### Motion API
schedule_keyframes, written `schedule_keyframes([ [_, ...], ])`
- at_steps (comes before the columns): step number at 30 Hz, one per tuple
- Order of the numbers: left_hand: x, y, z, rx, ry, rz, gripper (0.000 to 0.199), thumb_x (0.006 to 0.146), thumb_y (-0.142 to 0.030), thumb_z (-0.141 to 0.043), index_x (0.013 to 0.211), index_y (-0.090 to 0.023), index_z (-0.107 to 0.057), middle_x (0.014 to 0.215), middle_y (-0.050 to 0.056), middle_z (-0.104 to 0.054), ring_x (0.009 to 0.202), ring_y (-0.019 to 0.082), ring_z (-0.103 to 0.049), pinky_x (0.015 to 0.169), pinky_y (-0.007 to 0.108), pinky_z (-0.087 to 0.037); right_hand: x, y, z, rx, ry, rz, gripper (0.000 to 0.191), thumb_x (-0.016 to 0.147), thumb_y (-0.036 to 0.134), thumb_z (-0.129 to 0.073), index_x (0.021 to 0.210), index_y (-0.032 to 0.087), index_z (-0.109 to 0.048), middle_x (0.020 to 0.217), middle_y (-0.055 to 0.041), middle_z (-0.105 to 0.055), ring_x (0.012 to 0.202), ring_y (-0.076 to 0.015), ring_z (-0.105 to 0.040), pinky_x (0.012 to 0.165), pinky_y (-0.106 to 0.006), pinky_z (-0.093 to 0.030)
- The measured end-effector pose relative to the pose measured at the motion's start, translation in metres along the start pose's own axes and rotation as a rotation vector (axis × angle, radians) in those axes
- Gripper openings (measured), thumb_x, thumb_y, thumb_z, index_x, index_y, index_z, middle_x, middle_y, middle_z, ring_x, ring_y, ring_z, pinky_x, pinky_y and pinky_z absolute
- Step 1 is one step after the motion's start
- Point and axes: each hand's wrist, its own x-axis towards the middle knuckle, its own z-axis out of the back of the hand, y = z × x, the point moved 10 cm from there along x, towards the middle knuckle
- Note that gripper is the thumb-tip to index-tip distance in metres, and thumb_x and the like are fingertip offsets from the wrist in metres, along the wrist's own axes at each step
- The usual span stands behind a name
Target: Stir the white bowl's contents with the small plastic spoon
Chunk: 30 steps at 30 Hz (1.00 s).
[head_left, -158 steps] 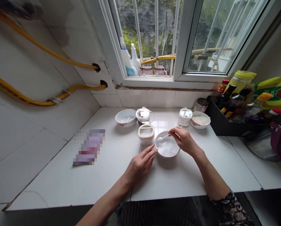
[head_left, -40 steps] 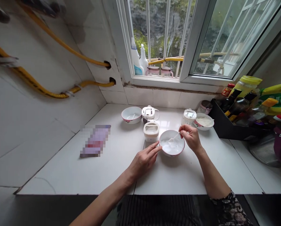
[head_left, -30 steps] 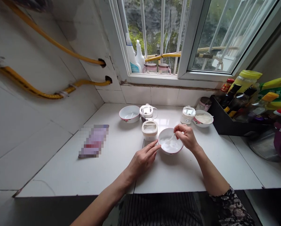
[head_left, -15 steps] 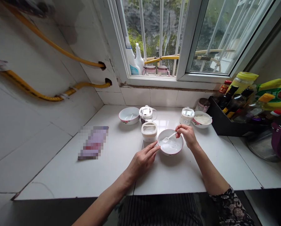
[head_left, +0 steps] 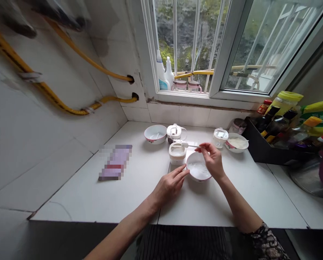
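Pinching spoon (head_left: 185, 144), right hand (head_left: 214, 161) is holding it near jar (head_left: 177, 159); left hand (head_left: 169, 186), fingers extended unclamped, is touching bowl (head_left: 199, 179) on counter (head_left: 199, 207), level spoon probably avoiding spills

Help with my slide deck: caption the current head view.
Left hand touches a bowl; right hand holds a white spoon beside a container.

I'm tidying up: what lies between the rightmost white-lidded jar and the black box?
In the head view, a bowl of white food lies between the white-lidded jar and the black box, with a pinkish jar behind it.
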Motion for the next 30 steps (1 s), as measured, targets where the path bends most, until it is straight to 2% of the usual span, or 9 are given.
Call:
schedule_keyframes([
  [4,0.0,0.0,-0.001,0.005,0.004,0.002,0.038,0.097,-0.007,-0.044,0.132,-0.017,-0.056,0.131,0.016,-0.064,0.119,0.023,-0.066,0.094,0.034,-0.061,-0.013,0.04,-0.024,-0.329,0.114,0.378,0.014,0.094,0.018,-0.051,0.091,0.024,-0.064,0.084,-0.0039,-0.077,0.077,-0.0205,-0.069,0.091,-0.043,-0.046],
  [6,0.0,0.0,-0.001,0.002,0.002,0.0,0.038,0.098,-0.008,-0.044,0.133,-0.018,-0.055,0.132,0.016,-0.064,0.119,0.023,-0.066,0.093,0.034,-0.061,-0.015,0.047,-0.019,-0.369,0.091,0.432,0.015,0.094,0.018,-0.051,0.091,0.024,-0.064,0.084,-0.0036,-0.077,0.076,-0.0202,-0.068,0.092,-0.043,-0.045],
  [10,0.0,0.001,-0.001,-0.014,0.006,0.006,0.039,0.097,-0.007,-0.044,0.133,-0.018,-0.055,0.133,0.016,-0.064,0.12,0.023,-0.065,0.094,0.034,-0.061,-0.004,0.028,0.017,-0.281,-0.044,0.204,0.012,0.09,0.023,-0.053,0.089,0.022,-0.065,0.072,-0.0019,-0.073,0.074,-0.0208,-0.067,0.082,-0.039,-0.048],
  [12,-0.001,0.002,-0.002,-0.02,0.017,0.009,0.039,0.097,-0.006,-0.045,0.133,-0.017,-0.055,0.133,0.016,-0.063,0.121,0.023,-0.065,0.094,0.034,-0.061,0.001,0.014,0.031,-0.255,-0.051,0.09,0.014,0.084,0.022,-0.051,0.078,0.022,-0.063,0.06,0.0011,-0.067,0.064,-0.0192,-0.062,0.074,-0.035,-0.048],
  [14,-0.002,0.002,-0.001,-0.021,0.015,0.005,0.04,0.096,-0.006,-0.045,0.133,-0.017,-0.055,0.133,0.016,-0.063,0.121,0.023,-0.065,0.093,0.034,-0.062,0.004,0.006,0.039,-0.276,-0.032,0.04,0.014,0.076,0.02,-0.05,0.067,0.023,-0.061,0.051,0.003,-0.059,0.058,-0.0179,-0.057,0.07,-0.033,-0.046],
  [18,-0.001,0.002,0.0,-0.024,0.003,-0.001,0.04,0.096,-0.006,-0.046,0.133,-0.017,-0.055,0.133,0.016,-0.063,0.12,0.023,-0.065,0.093,0.034,-0.062,0.006,0.003,0.038,-0.376,0.012,0.057,0.015,0.069,0.019,-0.048,0.058,0.023,-0.058,0.05,0.0017,-0.057,0.062,-0.0184,-0.054,0.072,-0.033,-0.044],
  [23,0.0,0.002,0.001,-0.033,0.008,0.006,0.04,0.096,-0.006,-0.046,0.133,-0.018,-0.056,0.133,0.016,-0.063,0.119,0.023,-0.066,0.093,0.034,-0.062,0.0,0.001,0.015,-0.392,0.132,0.047,0.016,0.067,0.019,-0.047,0.054,0.023,-0.056,0.051,0.0015,-0.058,0.058,-0.0161,-0.051,0.072,-0.032,-0.043],
  [28,0.001,0.0,0.001,-0.035,0.002,-0.008,0.037,0.096,-0.005,-0.046,0.13,-0.015,-0.056,0.131,0.018,-0.064,0.119,0.024,-0.066,0.093,0.034,-0.061,0.001,-0.02,0.023,-0.158,0.094,-0.186,0.013,0.064,0.023,-0.048,0.059,0.022,-0.059,0.046,0.0032,-0.052,0.048,-0.0135,-0.047,0.054,-0.027,-0.038],
  [30,0.001,0.0,0.001,-0.032,0.004,-0.01,0.038,0.096,-0.005,-0.046,0.131,-0.016,-0.056,0.131,0.018,-0.064,0.119,0.024,-0.066,0.093,0.034,-0.062,0.002,-0.028,0.028,-0.048,0.062,-0.274,0.012,0.063,0.025,-0.049,0.059,0.021,-0.06,0.045,0.0034,-0.052,0.046,-0.0129,-0.046,0.052,-0.027,-0.037],
])
